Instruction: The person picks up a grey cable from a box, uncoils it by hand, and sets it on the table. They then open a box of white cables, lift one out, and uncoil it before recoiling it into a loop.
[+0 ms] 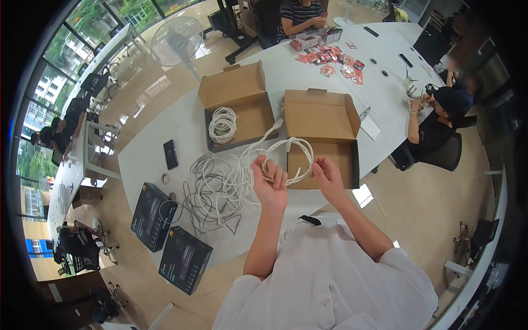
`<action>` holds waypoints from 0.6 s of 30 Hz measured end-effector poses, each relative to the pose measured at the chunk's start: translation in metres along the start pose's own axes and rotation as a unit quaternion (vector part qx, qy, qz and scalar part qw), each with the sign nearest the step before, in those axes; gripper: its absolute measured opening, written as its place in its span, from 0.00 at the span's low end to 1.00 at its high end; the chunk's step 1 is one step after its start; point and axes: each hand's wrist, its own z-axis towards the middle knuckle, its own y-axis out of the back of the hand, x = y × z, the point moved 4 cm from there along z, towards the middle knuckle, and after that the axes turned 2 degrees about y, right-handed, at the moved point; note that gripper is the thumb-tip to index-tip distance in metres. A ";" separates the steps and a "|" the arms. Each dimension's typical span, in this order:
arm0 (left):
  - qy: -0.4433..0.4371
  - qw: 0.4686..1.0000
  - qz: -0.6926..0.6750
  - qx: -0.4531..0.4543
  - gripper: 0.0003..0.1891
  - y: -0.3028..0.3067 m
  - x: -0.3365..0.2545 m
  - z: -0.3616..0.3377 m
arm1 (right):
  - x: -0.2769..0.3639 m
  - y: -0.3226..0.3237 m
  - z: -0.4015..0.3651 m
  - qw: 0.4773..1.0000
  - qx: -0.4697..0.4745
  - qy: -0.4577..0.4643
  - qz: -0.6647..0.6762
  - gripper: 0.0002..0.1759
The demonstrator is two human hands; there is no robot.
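Cable loop (pixel 308 155), white, left hand (pixel 269 181) curled around one side, right hand (pixel 328 175) pinching the other, open cardboard box (pixel 322 118) just behind, loose cable tangle (pixel 214 192) beside.

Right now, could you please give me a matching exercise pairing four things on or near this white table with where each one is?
1. white cable loop
2. coiled white cable
3. flat black phone
4. white pedestal fan

A. standing beyond the white table
B. inside the left brown cardboard box
C. held by left hand and right hand
D. lying on the table beside tangled loose white cables

Pairs: 1-C, 2-B, 3-D, 4-A.
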 end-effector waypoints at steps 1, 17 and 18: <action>0.007 1.000 0.003 0.012 0.16 -0.001 0.001 0.001 | 0.001 -0.002 0.002 0.998 0.019 -0.052 0.027 0.09; 0.077 0.967 0.243 0.021 0.12 0.020 0.004 0.003 | 0.006 0.026 0.015 0.973 -0.018 -0.142 0.181 0.10; 0.066 0.960 0.271 0.018 0.11 0.020 0.002 0.003 | 0.007 0.028 0.016 0.974 -0.027 -0.135 0.179 0.10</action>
